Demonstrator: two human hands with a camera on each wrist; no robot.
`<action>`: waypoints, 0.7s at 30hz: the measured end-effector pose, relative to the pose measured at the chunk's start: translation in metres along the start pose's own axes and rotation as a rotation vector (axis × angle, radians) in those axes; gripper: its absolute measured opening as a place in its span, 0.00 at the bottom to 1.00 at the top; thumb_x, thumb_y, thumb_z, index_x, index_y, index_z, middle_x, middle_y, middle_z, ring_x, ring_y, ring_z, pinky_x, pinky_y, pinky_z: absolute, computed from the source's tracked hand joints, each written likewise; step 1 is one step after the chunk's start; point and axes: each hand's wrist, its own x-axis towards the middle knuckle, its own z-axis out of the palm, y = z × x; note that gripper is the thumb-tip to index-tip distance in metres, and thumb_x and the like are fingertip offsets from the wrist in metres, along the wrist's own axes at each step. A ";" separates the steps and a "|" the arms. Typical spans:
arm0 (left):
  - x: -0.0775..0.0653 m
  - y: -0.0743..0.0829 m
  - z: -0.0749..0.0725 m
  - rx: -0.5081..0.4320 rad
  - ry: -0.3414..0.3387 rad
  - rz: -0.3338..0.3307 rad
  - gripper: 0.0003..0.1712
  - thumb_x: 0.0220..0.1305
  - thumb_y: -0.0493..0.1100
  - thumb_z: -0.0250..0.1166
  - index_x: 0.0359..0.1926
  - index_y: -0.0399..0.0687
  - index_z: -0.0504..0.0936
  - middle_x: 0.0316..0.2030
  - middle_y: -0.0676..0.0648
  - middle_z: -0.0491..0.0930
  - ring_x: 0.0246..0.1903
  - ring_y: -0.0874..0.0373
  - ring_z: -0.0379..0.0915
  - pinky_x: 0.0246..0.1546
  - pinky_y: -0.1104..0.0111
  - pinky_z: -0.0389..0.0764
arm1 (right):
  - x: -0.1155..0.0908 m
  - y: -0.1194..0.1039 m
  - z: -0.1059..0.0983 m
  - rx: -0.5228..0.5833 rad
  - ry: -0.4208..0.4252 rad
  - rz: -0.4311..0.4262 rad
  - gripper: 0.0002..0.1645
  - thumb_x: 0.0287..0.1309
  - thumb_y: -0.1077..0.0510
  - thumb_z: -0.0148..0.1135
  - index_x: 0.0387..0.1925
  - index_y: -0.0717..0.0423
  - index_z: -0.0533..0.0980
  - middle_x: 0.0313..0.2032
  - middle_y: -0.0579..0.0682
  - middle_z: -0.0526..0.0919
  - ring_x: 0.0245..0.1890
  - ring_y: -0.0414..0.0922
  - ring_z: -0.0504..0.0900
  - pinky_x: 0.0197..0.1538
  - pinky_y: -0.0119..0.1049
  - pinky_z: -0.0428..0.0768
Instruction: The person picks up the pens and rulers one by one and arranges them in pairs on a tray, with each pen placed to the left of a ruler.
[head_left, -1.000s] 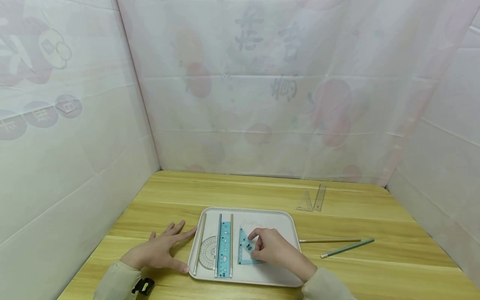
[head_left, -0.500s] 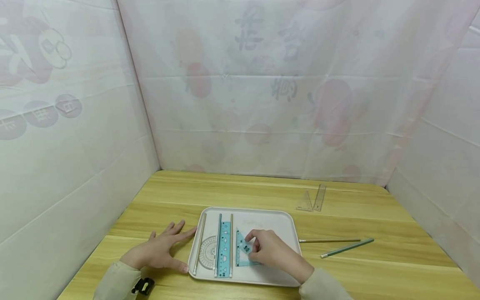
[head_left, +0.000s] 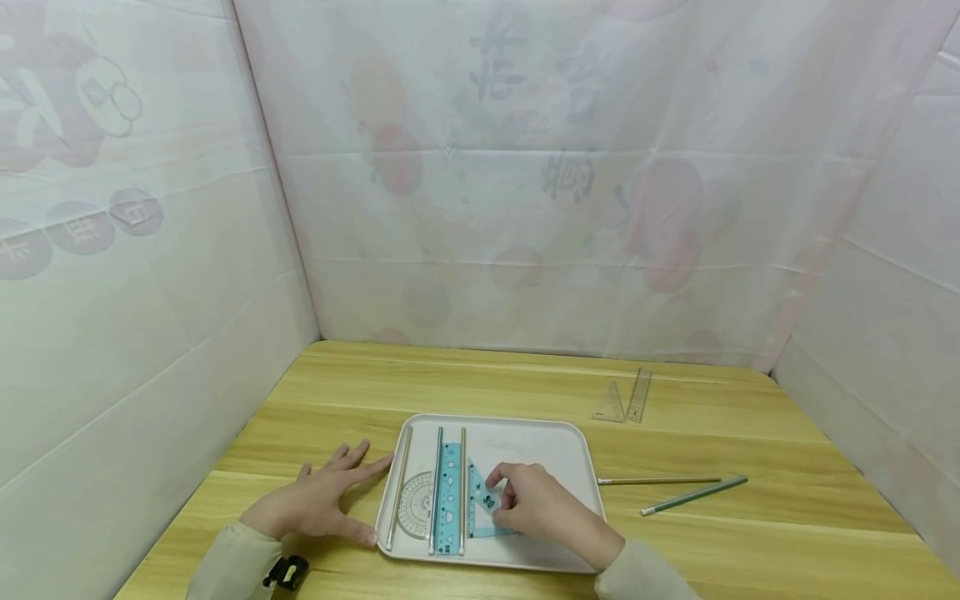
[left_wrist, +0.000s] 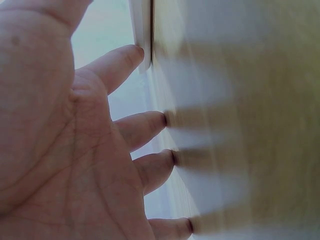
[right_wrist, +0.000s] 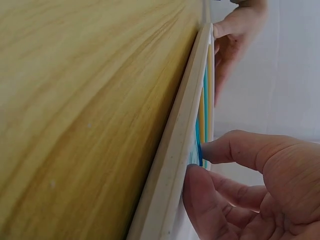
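Note:
In the head view my right hand (head_left: 540,504) pinches a light-blue set square (head_left: 480,490) between thumb and forefinger, low over the white tray (head_left: 540,442). The right wrist view shows that thumb (right_wrist: 225,147) at the set square's blue edge (right_wrist: 199,150). Left of the set square lie a gold pencil (head_left: 462,475), a blue ruler (head_left: 450,500), a blue pencil (head_left: 437,492), a clear protractor (head_left: 417,504) and another gold pencil (head_left: 401,483). My left hand (head_left: 322,500) has its fingers spread, with forefinger and thumb at the tray's left rim; other fingertips (left_wrist: 160,120) reach the tabletop.
Right of the tray, a gold pencil (head_left: 660,481) and a green pencil (head_left: 693,497) lie on the wooden table (head_left: 360,375). Farther back are a clear set square (head_left: 611,408) and a clear ruler (head_left: 639,396). Cloth walls (head_left: 487,250) stand behind and at both sides.
My right hand has slid the blue set square left and slightly toward me, right up beside the gold pencil next to the ruler. The left hand has stayed in place.

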 end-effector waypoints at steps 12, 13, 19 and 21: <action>0.000 0.001 0.000 -0.001 0.000 -0.003 0.64 0.50 0.66 0.83 0.84 0.62 0.62 0.84 0.27 0.47 0.80 0.15 0.38 0.63 0.09 0.38 | 0.000 0.000 0.004 -0.026 -0.008 0.010 0.18 0.58 0.65 0.74 0.50 0.58 0.82 0.23 0.43 0.77 0.23 0.37 0.72 0.27 0.28 0.68; 0.000 0.001 0.000 -0.001 0.000 -0.003 0.64 0.50 0.66 0.83 0.84 0.62 0.62 0.84 0.27 0.47 0.80 0.15 0.38 0.62 0.09 0.38 | 0.000 0.000 0.004 -0.026 -0.008 0.008 0.18 0.58 0.65 0.74 0.50 0.58 0.82 0.23 0.43 0.77 0.23 0.37 0.72 0.27 0.28 0.68; 0.000 0.000 0.000 0.000 -0.001 -0.005 0.64 0.50 0.66 0.83 0.84 0.62 0.62 0.84 0.28 0.47 0.80 0.15 0.37 0.62 0.09 0.38 | -0.001 0.000 0.005 -0.026 -0.005 -0.015 0.17 0.58 0.65 0.74 0.50 0.58 0.82 0.22 0.42 0.77 0.22 0.36 0.71 0.27 0.27 0.68; 0.000 0.000 0.000 0.000 -0.001 -0.006 0.64 0.50 0.66 0.83 0.84 0.62 0.62 0.84 0.28 0.47 0.80 0.15 0.37 0.63 0.09 0.38 | -0.001 0.000 0.005 -0.028 -0.002 -0.019 0.17 0.58 0.64 0.75 0.50 0.58 0.82 0.22 0.41 0.77 0.22 0.36 0.71 0.27 0.27 0.68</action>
